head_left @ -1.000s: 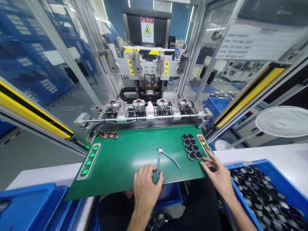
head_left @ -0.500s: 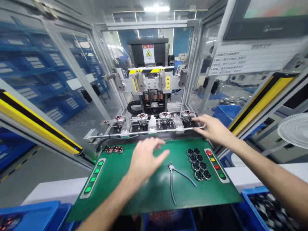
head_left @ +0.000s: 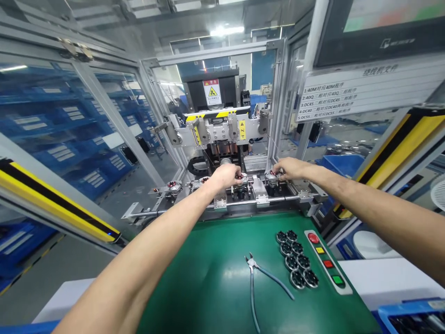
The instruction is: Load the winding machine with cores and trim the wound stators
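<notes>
Both hands reach to the row of holders on the machine. The fingers of my left hand [head_left: 227, 175] close around a copper-wound motor stator [head_left: 239, 176] seated in the third holder from the left. At the rightmost holder, my right hand [head_left: 291, 168] has thumb and fingers closed on another wound stator [head_left: 273, 173]. A stator [head_left: 206, 180] in the second holder is partly covered by my left arm. The leftmost stator [head_left: 173, 185] sits untouched in its holder.
Diagonal cutters [head_left: 251, 264] lie with handles spread on the green mat [head_left: 208, 278]. Several black stators [head_left: 292, 250] stand in two columns beside a button panel [head_left: 328, 264]. Yellow light-curtain posts [head_left: 59, 199] flank the opening. The winding head [head_left: 219, 125] hangs behind the holders.
My left hand has moved forward from above the mat to the third holder's stator. My right hand has closed on the rightmost stator. The view has shifted, and my left arm now hides the left-hand buttons.
</notes>
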Demonstrator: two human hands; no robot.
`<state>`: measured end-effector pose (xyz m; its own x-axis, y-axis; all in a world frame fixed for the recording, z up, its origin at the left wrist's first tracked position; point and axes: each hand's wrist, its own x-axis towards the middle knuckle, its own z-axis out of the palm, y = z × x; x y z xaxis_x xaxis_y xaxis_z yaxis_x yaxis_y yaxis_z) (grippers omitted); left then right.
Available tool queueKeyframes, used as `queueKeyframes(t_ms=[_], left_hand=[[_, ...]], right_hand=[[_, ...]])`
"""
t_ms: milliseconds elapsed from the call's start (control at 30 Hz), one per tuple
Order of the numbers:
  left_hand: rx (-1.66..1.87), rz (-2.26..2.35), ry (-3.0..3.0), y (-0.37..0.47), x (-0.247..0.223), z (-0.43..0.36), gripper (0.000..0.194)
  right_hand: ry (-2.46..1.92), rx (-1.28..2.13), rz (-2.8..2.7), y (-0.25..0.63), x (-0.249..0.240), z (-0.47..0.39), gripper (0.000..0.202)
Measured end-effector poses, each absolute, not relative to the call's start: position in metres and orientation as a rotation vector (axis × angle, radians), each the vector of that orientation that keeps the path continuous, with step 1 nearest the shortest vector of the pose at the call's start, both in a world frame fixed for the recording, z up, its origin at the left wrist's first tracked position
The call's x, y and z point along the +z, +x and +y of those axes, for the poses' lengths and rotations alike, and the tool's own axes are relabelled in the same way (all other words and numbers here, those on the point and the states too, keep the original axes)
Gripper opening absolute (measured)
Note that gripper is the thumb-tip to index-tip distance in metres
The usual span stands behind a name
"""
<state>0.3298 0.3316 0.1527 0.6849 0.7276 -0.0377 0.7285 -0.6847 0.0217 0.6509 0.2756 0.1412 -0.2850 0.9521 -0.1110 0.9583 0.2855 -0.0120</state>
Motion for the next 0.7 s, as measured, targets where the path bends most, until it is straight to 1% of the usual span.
queueKeyframes(t_ms=[200,333,500,700], left_hand=[[-0.282,1.198,2.858,0.34,0.162,0.351,0.035],[-0.342,1.191,2.852,0.342,0.164,0.354,0.036],[-0.272,1.161,2.851,0.342,0.168,0.354,0.035],[-0.087,1.169,2.847,0.332,0.163,0.344,0.037]], right_hand=[[1.737,-0.169,2.369,0.648,0.156,0.296,0.022],[1.71,-0.221,2.312,0.646,0.167,0.299,0.023],[1.695,-0.244,2.324,0.644,0.17,0.294,0.017],[1.688,-0.281,2.401,0.648,0.162,0.291,0.013]])
